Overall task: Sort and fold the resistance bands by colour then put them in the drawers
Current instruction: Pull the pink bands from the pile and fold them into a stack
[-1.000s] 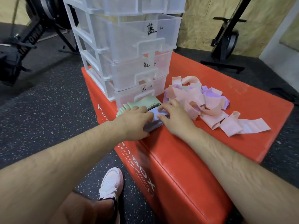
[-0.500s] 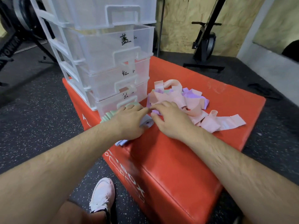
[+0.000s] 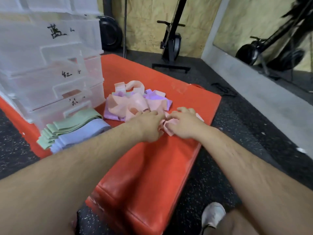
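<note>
Where both hands meet: left hand (image 3: 149, 126) and right hand (image 3: 184, 124) pinching one crumpled pink band (image 3: 166, 128), its long axis indiscernible.

Pink band (image 3: 166, 128) bunched; green (image 3: 71, 124), blue (image 3: 81, 135) folded.

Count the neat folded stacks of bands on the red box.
2: a green stack in front of the drawers, and a blue stack touching its near side. Loose pile excluded.

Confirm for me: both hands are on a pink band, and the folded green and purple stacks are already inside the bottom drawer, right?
Not quite. The head view shows the folded green stack and purple stack lying on the red box in front of the drawers, not inside. The left hand and right hand do hold a pink band.
</note>
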Demonstrator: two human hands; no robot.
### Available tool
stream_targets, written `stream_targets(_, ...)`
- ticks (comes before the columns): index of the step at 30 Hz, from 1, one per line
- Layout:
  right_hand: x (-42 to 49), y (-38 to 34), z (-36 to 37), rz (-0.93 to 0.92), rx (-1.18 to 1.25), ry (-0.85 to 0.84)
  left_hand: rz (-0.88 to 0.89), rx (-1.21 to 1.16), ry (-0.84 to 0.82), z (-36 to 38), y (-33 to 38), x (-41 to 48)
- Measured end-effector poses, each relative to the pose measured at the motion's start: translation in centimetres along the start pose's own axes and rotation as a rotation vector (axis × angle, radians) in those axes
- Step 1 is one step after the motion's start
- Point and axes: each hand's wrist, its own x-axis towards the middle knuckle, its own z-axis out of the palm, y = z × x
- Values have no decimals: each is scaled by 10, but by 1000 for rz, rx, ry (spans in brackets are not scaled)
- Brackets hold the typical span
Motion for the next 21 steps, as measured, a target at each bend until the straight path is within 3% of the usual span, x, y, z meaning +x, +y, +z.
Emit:
stream_targets(5, -3, 20, 9, -26, -23, -90, 11, 25, -82, 8, 18, 18)
stream_targets(8, -3, 27, 5, -59, 68, 49, 8, -31, -52, 5, 20, 21)
stream_targets(11, -10, 19, -16, -148, 242, 206, 9, -235, 93, -8, 20, 17)
stream_targets(15, -32, 1, -63, -109, 612, 337, 5, -681, 279, -42, 24, -6)
stream_targets(17, -42, -12, -85, -124, 768, 317, 14, -819, 364, -58, 24, -21)
stream_targets(21, -47, -25, -106, -185, 957, 160, -1, -858, 481, -81, 9, -39)
